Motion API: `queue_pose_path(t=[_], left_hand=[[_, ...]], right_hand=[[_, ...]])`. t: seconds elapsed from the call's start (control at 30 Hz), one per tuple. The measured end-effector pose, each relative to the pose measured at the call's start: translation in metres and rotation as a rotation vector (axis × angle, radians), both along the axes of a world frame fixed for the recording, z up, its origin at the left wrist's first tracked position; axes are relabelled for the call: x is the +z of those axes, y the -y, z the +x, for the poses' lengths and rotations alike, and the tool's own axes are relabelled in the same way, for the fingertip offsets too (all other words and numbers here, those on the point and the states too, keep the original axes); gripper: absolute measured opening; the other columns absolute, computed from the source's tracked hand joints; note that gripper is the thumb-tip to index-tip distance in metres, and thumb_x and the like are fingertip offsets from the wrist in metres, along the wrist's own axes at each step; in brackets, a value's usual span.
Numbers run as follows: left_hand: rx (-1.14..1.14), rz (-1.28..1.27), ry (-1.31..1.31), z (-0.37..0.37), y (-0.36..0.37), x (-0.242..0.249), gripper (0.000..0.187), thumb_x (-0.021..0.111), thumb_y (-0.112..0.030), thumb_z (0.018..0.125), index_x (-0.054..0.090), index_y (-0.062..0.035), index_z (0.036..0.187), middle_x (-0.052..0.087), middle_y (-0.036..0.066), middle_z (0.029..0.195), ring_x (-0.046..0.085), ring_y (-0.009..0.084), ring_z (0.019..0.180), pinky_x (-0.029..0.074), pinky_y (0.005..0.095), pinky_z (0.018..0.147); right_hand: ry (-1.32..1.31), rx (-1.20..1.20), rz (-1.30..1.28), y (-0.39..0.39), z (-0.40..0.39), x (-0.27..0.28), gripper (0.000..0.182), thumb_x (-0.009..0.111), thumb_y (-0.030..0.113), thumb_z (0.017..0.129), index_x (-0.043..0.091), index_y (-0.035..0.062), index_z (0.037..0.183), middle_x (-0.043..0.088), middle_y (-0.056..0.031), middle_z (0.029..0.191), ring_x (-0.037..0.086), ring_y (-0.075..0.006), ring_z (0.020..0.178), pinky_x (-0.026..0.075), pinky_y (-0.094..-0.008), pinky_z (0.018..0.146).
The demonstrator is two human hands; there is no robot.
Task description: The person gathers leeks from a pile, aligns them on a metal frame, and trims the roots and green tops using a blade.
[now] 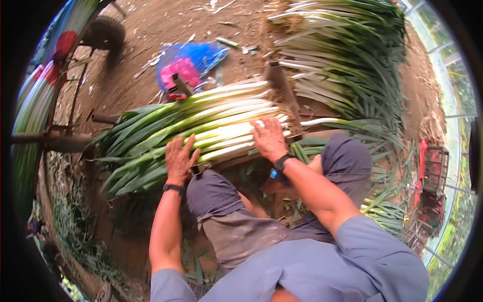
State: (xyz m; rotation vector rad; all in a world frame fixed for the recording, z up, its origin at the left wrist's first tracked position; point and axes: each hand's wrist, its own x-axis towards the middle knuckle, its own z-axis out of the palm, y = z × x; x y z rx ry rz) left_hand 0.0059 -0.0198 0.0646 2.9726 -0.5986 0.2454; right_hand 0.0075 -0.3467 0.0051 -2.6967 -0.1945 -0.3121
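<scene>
A farm shed — dirt floor (138, 63), leek heaps (347, 60).

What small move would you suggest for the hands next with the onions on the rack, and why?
Probably gently press the onions closer together: the left hand and right hand rest on the near stalks, while the leaves fan out loosely.

Blue netting (205, 54) with a pink bundle (181, 73) before us on brown soil (151, 25), a dark wheel (104, 33) at our left, a crate (434, 168) at our right
</scene>
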Motion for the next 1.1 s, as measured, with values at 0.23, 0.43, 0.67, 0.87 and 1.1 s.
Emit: queue_pose_path(t=[0.23, 0.43, 0.67, 0.87, 1.1], left_hand=[[0.036, -0.030, 0.046, 0.004, -0.002, -0.018, 0.051, 0.069, -0.041, 0.088, 0.064, -0.0226, 0.135, 0.057, 0.013, 0.122, 0.052, 0.0319, 0.117, 0.038, 0.0473, 0.104], [0.097, -0.059, -0.027, 0.011, -0.009, -0.042, 0.049, 0.070, -0.041, 0.087, 0.068, -0.0214, 0.132, 0.061, 0.015, 0.125, 0.053, 0.0358, 0.119, 0.038, 0.0502, 0.106], [0.049, -0.005, -0.008, 0.013, -0.010, -0.032, 0.051, 0.069, -0.035, 0.086, 0.063, -0.0211, 0.135, 0.058, 0.014, 0.124, 0.054, 0.0348, 0.118, 0.039, 0.0509, 0.105], [0.044, 0.073, -0.012, 0.011, -0.014, -0.035, 0.053, 0.066, -0.034, 0.088, 0.060, -0.0195, 0.139, 0.056, 0.016, 0.128, 0.051, 0.0353, 0.123, 0.036, 0.0512, 0.109], [0.050, 0.119, -0.080, 0.006, -0.016, -0.029, 0.054, 0.064, -0.032, 0.089, 0.060, -0.0173, 0.141, 0.056, 0.016, 0.129, 0.051, 0.0353, 0.125, 0.033, 0.0516, 0.111]], right_hand=[[-0.008, 0.098, 0.078, 0.012, 0.008, 0.014, 0.032, 0.058, 0.028, 0.095, 0.068, 0.0186, 0.124, 0.059, -0.0133, 0.115, 0.051, -0.0322, 0.121, 0.034, -0.0506, 0.109], [-0.243, -0.167, 0.613, 0.004, 0.028, -0.020, 0.027, 0.062, 0.026, 0.092, 0.074, 0.0127, 0.112, 0.064, -0.0178, 0.103, 0.060, -0.0373, 0.101, 0.048, -0.0491, 0.088], [-0.554, 0.137, 1.044, 0.141, 0.101, 0.158, 0.037, 0.059, 0.035, 0.103, 0.066, 0.0087, 0.130, 0.069, -0.0061, 0.112, 0.064, -0.0152, 0.100, 0.054, -0.0311, 0.087], [-0.828, -0.356, 1.077, 0.336, 0.072, 0.056, 0.038, 0.052, 0.033, 0.107, 0.061, -0.0013, 0.121, 0.070, -0.0152, 0.109, 0.071, -0.0240, 0.099, 0.061, -0.0361, 0.085], [-0.738, -1.146, 1.425, 0.281, 0.001, -0.150, 0.062, 0.060, 0.031, 0.101, 0.043, -0.0149, 0.139, 0.060, -0.0299, 0.132, 0.071, -0.0354, 0.103, 0.063, -0.0431, 0.080]])
